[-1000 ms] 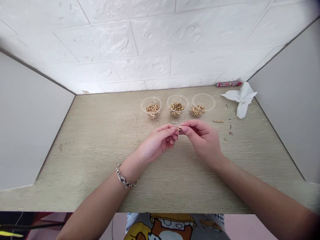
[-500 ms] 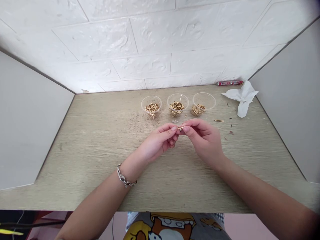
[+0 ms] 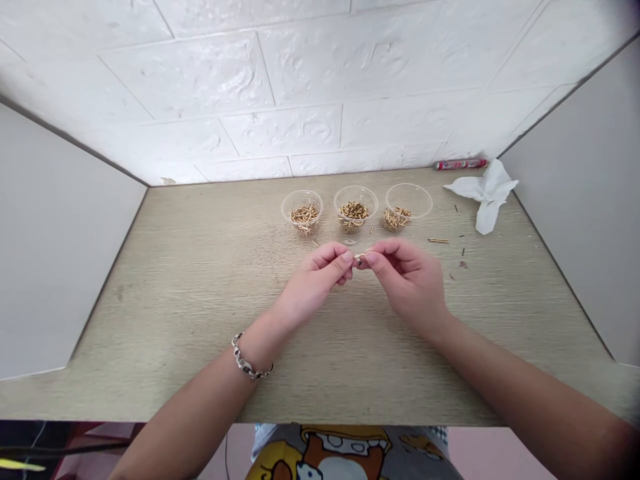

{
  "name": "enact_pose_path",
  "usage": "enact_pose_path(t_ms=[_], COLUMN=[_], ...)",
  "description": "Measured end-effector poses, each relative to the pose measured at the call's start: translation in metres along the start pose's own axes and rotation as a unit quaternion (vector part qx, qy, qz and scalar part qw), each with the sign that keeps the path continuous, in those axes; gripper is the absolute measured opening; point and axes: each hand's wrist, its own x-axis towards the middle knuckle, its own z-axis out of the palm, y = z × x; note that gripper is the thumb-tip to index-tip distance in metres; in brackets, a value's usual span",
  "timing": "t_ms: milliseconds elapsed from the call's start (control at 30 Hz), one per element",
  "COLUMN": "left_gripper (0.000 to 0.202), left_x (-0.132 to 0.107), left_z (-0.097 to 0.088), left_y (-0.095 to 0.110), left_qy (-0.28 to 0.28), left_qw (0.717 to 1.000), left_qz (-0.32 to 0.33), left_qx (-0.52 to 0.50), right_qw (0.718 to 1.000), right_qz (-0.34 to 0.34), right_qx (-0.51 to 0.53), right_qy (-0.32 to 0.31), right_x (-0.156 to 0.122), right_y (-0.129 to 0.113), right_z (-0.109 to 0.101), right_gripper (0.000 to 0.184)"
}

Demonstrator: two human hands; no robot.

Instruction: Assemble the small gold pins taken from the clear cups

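Over the middle of the table, my left hand (image 3: pixel 315 283) and my right hand (image 3: pixel 413 283) meet fingertip to fingertip. Between them is a thin gold-coloured metal pin (image 3: pixel 359 256), pinched by thumb and forefinger on both sides; the fingers cover its ends. A small dark spot shows just under it, too small to name. Beyond the hands stand three clear plastic cups: the left cup (image 3: pixel 303 194) and the middle cup (image 3: pixel 356 189) hold many small gold metal pieces, and so does the right cup (image 3: pixel 423 200), in a smaller heap.
Loose gold pins (image 3: pixel 439 241) and dark bits (image 3: pixel 463 252) lie right of my right hand. A crumpled white tissue (image 3: pixel 487 192) and a red printed tube (image 3: pixel 460 165) are at the back right. White panels (image 3: pixel 575 187) flank the table (image 3: pixel 165 287); a brick-patterned wall (image 3: pixel 310 80) closes the back.
The hands stay nearly in place. My left fingers have shifted slightly, with the lower ones more tucked in. The cups and loose pieces have not moved.
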Motion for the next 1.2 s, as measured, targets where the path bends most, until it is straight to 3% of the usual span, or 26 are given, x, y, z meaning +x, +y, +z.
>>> enact_pose_path(t_ms=[167, 333, 700, 767, 900, 967, 1067, 1200], left_gripper=[0.019, 0.019, 0.020, 0.019, 0.017, 0.017, 0.016, 0.016], left_x=[-0.003, -0.006, -0.007, -0.009, -0.011, -0.012, -0.012, -0.012], left_z=[0.002, 0.007, 0.009, 0.008, 0.003, 0.001, 0.001, 0.005], left_y=[0.002, 0.002, 0.000, 0.000, 0.001, 0.002, 0.004, 0.005], left_qy=[0.025, 0.060, 0.054, 0.069, 0.078, 0.072, 0.072, 0.088], left_qw=[0.991, 0.975, 0.978, 0.962, 0.893, 0.875, 0.879, 0.900], left_qz=[0.062, 0.116, 0.123, 0.155, 0.246, 0.260, 0.252, 0.234], left_qx=[0.112, 0.180, 0.159, 0.216, 0.369, 0.401, 0.399, 0.356], right_qw=[0.999, 1.000, 0.989, 0.985, 0.962, 0.950, 0.949, 0.974], right_qz=[-0.018, 0.010, 0.073, 0.094, 0.157, 0.185, 0.185, 0.125], right_qx=[-0.036, 0.025, 0.125, 0.142, 0.223, 0.253, 0.254, 0.188], right_qy=[0.008, 0.008, 0.012, 0.020, -0.005, -0.014, -0.012, 0.005], right_x=[-0.003, -0.005, -0.005, -0.006, -0.007, -0.007, -0.008, -0.009], right_y=[-0.001, -0.002, -0.004, -0.006, -0.007, -0.006, -0.005, -0.006], right_z=[0.000, 0.002, 0.005, 0.006, 0.008, 0.009, 0.010, 0.009], right_gripper=[0.010, 0.011, 0.012, 0.012, 0.015, 0.017, 0.017, 0.015])
